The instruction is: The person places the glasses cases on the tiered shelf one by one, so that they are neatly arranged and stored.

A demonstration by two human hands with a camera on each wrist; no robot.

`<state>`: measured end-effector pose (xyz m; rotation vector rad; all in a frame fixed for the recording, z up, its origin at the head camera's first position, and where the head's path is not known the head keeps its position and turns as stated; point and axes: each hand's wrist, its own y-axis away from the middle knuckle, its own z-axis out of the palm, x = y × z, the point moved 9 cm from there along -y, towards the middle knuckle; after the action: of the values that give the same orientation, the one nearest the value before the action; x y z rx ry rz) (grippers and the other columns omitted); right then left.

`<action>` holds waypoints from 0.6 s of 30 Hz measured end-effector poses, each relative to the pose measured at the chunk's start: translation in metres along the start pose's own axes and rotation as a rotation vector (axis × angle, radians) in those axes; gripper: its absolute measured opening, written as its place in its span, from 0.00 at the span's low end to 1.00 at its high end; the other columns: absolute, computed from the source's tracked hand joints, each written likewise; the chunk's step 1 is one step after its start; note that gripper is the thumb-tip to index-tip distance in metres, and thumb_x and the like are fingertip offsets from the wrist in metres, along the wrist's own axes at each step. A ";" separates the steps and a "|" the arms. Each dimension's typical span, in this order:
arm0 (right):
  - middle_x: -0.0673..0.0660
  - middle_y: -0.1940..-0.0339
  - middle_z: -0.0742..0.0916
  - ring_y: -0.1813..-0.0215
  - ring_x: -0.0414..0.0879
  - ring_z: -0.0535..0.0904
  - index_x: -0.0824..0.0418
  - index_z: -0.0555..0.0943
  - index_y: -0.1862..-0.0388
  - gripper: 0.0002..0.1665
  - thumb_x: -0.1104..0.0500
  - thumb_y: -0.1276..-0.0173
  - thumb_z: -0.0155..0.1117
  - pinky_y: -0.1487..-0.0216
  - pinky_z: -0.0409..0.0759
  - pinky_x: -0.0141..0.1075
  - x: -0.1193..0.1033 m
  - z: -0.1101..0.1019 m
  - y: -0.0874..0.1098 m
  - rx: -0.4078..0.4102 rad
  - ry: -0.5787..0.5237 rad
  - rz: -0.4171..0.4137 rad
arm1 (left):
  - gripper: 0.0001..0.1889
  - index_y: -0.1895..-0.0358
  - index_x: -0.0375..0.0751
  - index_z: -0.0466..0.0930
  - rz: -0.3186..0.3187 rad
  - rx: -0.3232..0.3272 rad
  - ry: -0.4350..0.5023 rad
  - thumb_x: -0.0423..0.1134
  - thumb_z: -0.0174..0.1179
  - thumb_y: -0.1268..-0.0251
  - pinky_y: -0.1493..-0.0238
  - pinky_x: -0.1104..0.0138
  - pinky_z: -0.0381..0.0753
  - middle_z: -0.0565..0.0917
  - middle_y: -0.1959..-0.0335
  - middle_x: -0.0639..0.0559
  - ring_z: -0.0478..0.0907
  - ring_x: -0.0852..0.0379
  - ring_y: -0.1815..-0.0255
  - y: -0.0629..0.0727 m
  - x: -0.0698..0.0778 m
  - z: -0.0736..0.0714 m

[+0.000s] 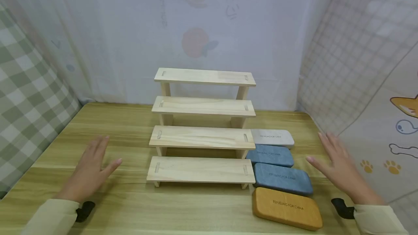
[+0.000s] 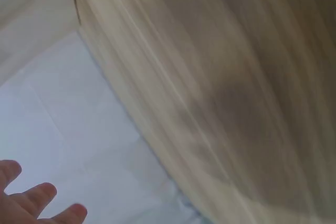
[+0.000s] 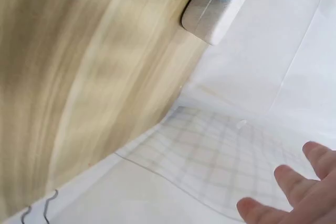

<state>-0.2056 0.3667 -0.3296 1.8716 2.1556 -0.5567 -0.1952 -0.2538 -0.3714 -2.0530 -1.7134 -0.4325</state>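
A stepped wooden display rack (image 1: pixel 202 137) with pale shelves stands mid-table in the head view. Along its right side lie a white case (image 1: pixel 272 137), a blue case (image 1: pixel 270 154), a second blue case (image 1: pixel 283 178) and an orange-yellow case (image 1: pixel 287 207), each lettered on top. My left hand (image 1: pixel 89 169) is held left of the rack, fingers extended and thumb apart, holding nothing. To the right of the cases, my right hand (image 1: pixel 341 169) is likewise spread and holds nothing. Fingertips of each hand also show in its own wrist view.
The wood-grain table (image 1: pixel 121 209) ends at a white printed curtain (image 1: pixel 130 46) behind the rack. A green checked cloth (image 1: pixel 26 93) hangs at the left, and a white patterned cloth (image 1: pixel 365 100) borders the right side. Black wrist straps (image 1: pixel 85 211) show at both sleeves.
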 end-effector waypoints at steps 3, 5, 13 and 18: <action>0.66 0.22 0.39 0.27 0.74 0.30 0.55 0.37 0.20 0.52 0.48 0.29 0.58 0.42 0.31 0.77 0.003 0.003 0.007 -0.021 -0.089 0.004 | 0.44 0.22 0.40 0.30 -0.031 -0.037 0.151 0.53 0.49 0.26 0.38 0.29 0.41 0.37 0.25 0.28 0.34 0.26 0.27 0.000 0.004 0.005; 0.68 0.22 0.41 0.27 0.77 0.34 0.54 0.37 0.20 0.53 0.49 0.30 0.60 0.44 0.37 0.78 0.006 0.007 0.012 -0.043 -0.136 0.022 | 0.44 0.22 0.41 0.29 -0.055 -0.057 0.226 0.52 0.50 0.26 0.39 0.29 0.44 0.37 0.24 0.29 0.36 0.25 0.27 0.001 0.006 0.009; 0.76 0.25 0.47 0.30 0.79 0.42 0.49 0.37 0.20 0.54 0.56 0.31 0.62 0.45 0.50 0.76 0.021 0.026 0.036 -0.129 -0.291 0.082 | 0.42 0.23 0.36 0.32 -0.135 -0.113 0.451 0.50 0.49 0.25 0.42 0.35 0.64 0.45 0.26 0.27 0.53 0.26 0.31 0.000 0.012 0.027; 0.72 0.25 0.54 0.23 0.51 0.45 0.51 0.42 0.20 0.52 0.59 0.32 0.63 0.41 0.59 0.68 0.026 0.033 0.045 -0.123 -0.283 0.053 | 0.40 0.23 0.33 0.35 -0.179 -0.113 0.568 0.48 0.47 0.23 0.42 0.47 0.72 0.51 0.27 0.29 0.60 0.31 0.32 0.002 0.013 0.034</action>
<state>-0.1673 0.3808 -0.3762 1.6682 1.9080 -0.6214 -0.1922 -0.2260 -0.3947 -1.6284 -1.5389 -1.0739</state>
